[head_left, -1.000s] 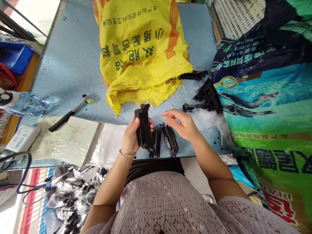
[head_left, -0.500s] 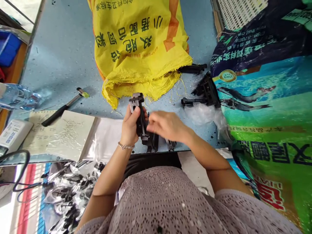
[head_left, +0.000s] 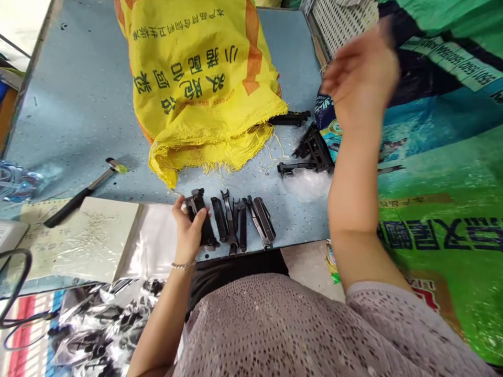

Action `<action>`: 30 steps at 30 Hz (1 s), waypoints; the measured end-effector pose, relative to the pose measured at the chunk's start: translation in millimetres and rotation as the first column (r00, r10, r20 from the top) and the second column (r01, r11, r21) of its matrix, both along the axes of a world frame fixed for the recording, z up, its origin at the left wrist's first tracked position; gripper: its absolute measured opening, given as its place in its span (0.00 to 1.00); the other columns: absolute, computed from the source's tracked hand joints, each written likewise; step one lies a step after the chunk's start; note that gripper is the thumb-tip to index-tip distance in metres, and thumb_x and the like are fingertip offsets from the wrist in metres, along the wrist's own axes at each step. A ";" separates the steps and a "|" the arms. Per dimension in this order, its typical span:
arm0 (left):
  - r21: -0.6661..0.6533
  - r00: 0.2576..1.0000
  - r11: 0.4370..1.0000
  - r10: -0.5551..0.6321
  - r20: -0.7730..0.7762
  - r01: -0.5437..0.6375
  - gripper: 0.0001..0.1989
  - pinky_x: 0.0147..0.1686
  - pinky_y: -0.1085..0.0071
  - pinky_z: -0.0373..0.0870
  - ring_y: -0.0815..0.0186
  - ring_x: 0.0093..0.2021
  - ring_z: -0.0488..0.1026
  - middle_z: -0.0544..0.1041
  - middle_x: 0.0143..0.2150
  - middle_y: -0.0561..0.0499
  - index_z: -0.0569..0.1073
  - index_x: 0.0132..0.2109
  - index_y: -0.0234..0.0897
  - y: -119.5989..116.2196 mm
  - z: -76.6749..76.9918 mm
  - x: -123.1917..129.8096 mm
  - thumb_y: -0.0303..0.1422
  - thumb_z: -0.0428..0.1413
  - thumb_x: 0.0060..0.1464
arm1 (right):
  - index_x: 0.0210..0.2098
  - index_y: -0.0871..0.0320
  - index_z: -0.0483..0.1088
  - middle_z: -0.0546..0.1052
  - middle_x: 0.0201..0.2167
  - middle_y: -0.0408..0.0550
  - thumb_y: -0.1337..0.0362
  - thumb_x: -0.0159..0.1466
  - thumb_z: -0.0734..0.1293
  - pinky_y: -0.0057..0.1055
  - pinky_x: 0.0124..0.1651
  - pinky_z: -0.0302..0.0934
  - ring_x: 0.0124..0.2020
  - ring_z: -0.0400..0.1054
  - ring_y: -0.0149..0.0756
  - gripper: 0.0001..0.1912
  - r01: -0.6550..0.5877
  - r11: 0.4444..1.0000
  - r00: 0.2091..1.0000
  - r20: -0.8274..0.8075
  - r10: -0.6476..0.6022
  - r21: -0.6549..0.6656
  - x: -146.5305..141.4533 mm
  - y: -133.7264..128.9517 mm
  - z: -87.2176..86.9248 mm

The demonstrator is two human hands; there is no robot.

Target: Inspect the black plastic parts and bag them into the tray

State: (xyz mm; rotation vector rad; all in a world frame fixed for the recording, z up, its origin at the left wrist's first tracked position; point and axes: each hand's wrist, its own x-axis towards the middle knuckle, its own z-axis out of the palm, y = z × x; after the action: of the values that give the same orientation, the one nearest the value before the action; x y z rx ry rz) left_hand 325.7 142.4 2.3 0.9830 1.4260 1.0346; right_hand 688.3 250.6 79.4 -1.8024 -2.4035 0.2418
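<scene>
Left hand (head_left: 187, 230) clasping black part (head_left: 207, 230), long axis forward, slightly left, right hand (head_left: 361, 76) loosely spread

Left fingers (head_left: 179, 204) around black part (head_left: 207, 232), right fingers (head_left: 338, 69) blurred, yellow sack (head_left: 204, 112) beyond

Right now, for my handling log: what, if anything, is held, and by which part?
The left grip holds a black piece around its middle; the blurred right grip shows nothing held.
</scene>
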 end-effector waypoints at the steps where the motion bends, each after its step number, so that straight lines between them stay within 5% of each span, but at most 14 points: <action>1: 0.023 0.998 0.999 -0.022 -0.056 0.023 0.38 0.53 0.58 0.78 0.60 0.48 0.78 0.75 0.53 0.45 0.54 0.70 0.45 -5.8 -8.1 2.2 0.42 0.62 0.59 | 0.53 0.61 0.72 0.76 0.51 0.59 0.48 0.72 0.64 0.46 0.55 0.63 0.53 0.69 0.46 0.23 0.027 1.000 1.000 0.015 -0.027 -0.010 5.1 6.1 -2.5; 5: 0.200 0.929 0.971 -0.049 -0.368 0.131 0.32 0.73 0.50 0.57 0.52 0.71 0.61 0.63 0.69 0.36 0.60 0.70 0.39 -21.5 -28.6 18.7 0.39 0.57 0.63 | 0.55 0.66 0.71 0.75 0.56 0.68 0.53 0.73 0.63 0.50 0.60 0.59 0.60 0.65 0.52 0.22 0.163 0.986 0.981 0.109 -0.159 -0.031 25.1 49.3 -12.1; 10: 0.258 0.865 0.939 -0.073 -0.496 0.227 0.31 0.75 0.47 0.53 0.51 0.73 0.57 0.61 0.70 0.35 0.59 0.73 0.39 -21.2 -31.1 23.9 0.39 0.53 0.67 | 0.56 0.74 0.72 0.74 0.59 0.75 0.66 0.71 0.64 0.54 0.65 0.54 0.65 0.63 0.58 0.19 0.450 0.891 0.852 0.323 -0.412 -0.051 43.5 109.4 -15.1; 13: 0.251 0.866 0.933 -0.110 -0.488 0.260 0.31 0.75 0.48 0.53 0.52 0.73 0.57 0.60 0.71 0.35 0.59 0.73 0.39 -19.4 -25.6 19.7 0.40 0.54 0.67 | 0.53 0.72 0.74 0.75 0.57 0.74 0.64 0.71 0.64 0.55 0.63 0.58 0.63 0.66 0.59 0.17 0.422 0.906 0.882 0.246 -0.402 -0.037 44.8 99.4 -5.4; 17: 0.287 0.889 0.926 -0.096 -0.447 0.244 0.29 0.75 0.50 0.54 0.53 0.73 0.58 0.62 0.70 0.36 0.63 0.71 0.40 -18.2 -8.2 17.3 0.38 0.55 0.67 | 0.41 0.63 0.76 0.81 0.41 0.61 0.55 0.71 0.65 0.49 0.54 0.68 0.48 0.75 0.53 0.16 0.409 0.906 0.891 -0.164 -0.422 -0.111 31.7 32.4 17.4; 18: 0.317 0.901 0.921 -0.072 -0.429 0.225 0.27 0.75 0.50 0.53 0.54 0.73 0.59 0.63 0.70 0.37 0.64 0.70 0.40 -17.4 -1.6 18.7 0.38 0.55 0.67 | 0.40 0.60 0.75 0.80 0.37 0.56 0.50 0.70 0.65 0.45 0.49 0.70 0.43 0.76 0.49 0.18 0.375 0.909 0.841 -0.347 -0.415 -0.180 22.5 11.0 19.9; 20: 0.364 0.931 0.910 -0.062 -0.359 0.201 0.24 0.75 0.51 0.53 0.55 0.72 0.61 0.66 0.69 0.39 0.69 0.68 0.41 -14.4 12.9 25.5 0.38 0.55 0.67 | 0.42 0.57 0.73 0.78 0.32 0.49 0.43 0.69 0.65 0.40 0.38 0.73 0.33 0.76 0.42 0.22 0.190 0.906 0.586 -0.697 -0.414 -0.378 -6.2 -31.4 16.2; 23: 0.360 0.970 0.902 -0.240 -0.035 0.236 0.27 0.71 0.53 0.62 0.54 0.70 0.65 0.70 0.67 0.40 0.72 0.65 0.43 -5.9 34.9 43.3 0.48 0.58 0.64 | 0.42 0.55 0.70 0.78 0.29 0.45 0.39 0.66 0.65 0.36 0.28 0.71 0.26 0.74 0.38 0.25 -0.261 0.808 0.181 -0.849 -0.497 -0.528 -66.5 -82.4 -5.5; 24: 0.341 0.946 0.906 -0.304 0.115 0.250 0.29 0.67 0.54 0.67 0.54 0.67 0.68 0.72 0.65 0.41 0.72 0.64 0.43 -2.4 41.6 49.4 0.52 0.59 0.62 | 0.41 0.55 0.69 0.77 0.27 0.45 0.38 0.67 0.63 0.36 0.27 0.71 0.24 0.73 0.38 0.26 -0.362 0.767 0.134 -0.844 -0.520 -0.530 -86.2 -94.3 -12.6; 26: 0.269 0.875 0.931 -0.333 0.351 0.246 0.30 0.56 0.60 0.76 0.56 0.58 0.76 0.77 0.58 0.43 0.72 0.62 0.44 4.2 53.5 57.9 0.54 0.61 0.59 | 0.41 0.55 0.70 0.78 0.29 0.45 0.40 0.69 0.61 0.36 0.33 0.72 0.28 0.75 0.38 0.24 -0.379 0.783 0.183 -0.869 -0.460 -0.494 -115.7 -109.8 -19.7; 30: 0.127 0.875 0.984 -0.173 0.452 0.129 0.17 0.35 0.73 0.73 0.69 0.34 0.74 0.75 0.37 0.53 0.75 0.47 0.40 9.4 70.6 56.8 0.43 0.68 0.56 | 0.39 0.55 0.73 0.79 0.36 0.47 0.48 0.73 0.62 0.36 0.46 0.67 0.40 0.74 0.38 0.18 -0.206 0.946 0.573 -0.814 -0.092 -0.251 -126.5 -108.2 -2.3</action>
State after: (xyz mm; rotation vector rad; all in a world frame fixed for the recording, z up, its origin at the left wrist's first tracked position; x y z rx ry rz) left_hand 382.5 151.8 72.9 0.8268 0.9006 1.1343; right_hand 561.8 142.4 77.1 -1.2273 -1.7611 1.2470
